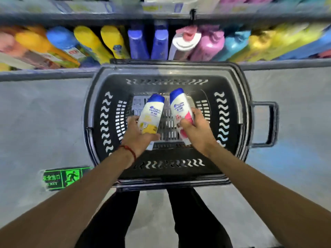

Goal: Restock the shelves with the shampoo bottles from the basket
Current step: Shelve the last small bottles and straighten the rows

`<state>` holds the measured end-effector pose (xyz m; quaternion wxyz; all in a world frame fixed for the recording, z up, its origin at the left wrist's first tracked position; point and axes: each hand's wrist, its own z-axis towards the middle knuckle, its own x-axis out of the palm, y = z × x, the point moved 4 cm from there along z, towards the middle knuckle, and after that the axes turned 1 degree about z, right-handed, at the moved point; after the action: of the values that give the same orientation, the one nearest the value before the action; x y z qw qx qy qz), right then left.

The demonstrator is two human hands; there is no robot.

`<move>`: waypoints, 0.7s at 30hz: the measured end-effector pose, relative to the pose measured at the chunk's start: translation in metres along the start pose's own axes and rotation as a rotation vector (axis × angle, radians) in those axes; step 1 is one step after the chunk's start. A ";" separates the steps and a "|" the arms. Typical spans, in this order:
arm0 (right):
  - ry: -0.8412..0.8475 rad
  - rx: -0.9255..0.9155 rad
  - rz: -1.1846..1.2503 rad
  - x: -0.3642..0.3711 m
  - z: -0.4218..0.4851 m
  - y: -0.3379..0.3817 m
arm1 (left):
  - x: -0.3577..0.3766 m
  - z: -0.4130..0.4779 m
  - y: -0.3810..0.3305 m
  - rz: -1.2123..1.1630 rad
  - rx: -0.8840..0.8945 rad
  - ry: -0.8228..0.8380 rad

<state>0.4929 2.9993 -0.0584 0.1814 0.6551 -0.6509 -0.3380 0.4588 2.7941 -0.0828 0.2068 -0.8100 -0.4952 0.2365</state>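
Observation:
A dark plastic basket (93, 108) stands on the floor in front of me, below the shelves. My left hand (138, 138) grips a white shampoo bottle with a blue cap and a yellow label (151, 113). My right hand (198, 131) grips a second white shampoo bottle with a blue cap and a pink label (179, 106). Both bottles are held over the inside of the basket, caps pointing away from me. Beyond the basket, the lowest shelf (44, 75) carries a row of coloured bottles.
The shelf row holds yellow bottles (93, 42), blue-purple bottles (159, 43) and pink bottles (209, 43). A second shelf edge (89, 17) runs above. The basket's pull handle (268, 122) sticks out to the right. A green exit sign sticker (62, 178) lies on the grey floor at left.

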 end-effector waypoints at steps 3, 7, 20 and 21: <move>-0.060 -0.033 0.112 -0.006 -0.051 0.034 | -0.015 -0.049 -0.033 -0.023 0.023 0.002; -0.108 -0.072 0.200 -0.010 -0.129 0.080 | -0.038 -0.132 -0.074 -0.096 0.068 -0.010; -0.112 -0.277 0.301 0.007 -0.354 0.210 | -0.114 -0.370 -0.143 -0.354 0.276 -0.071; -0.095 -0.302 0.307 0.008 -0.366 0.217 | -0.118 -0.384 -0.147 -0.379 0.294 -0.088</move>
<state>0.5824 2.8989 0.3454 0.2959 0.4973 -0.6928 -0.4304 0.5341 2.7120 0.3301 0.3413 -0.6528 -0.6071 0.2979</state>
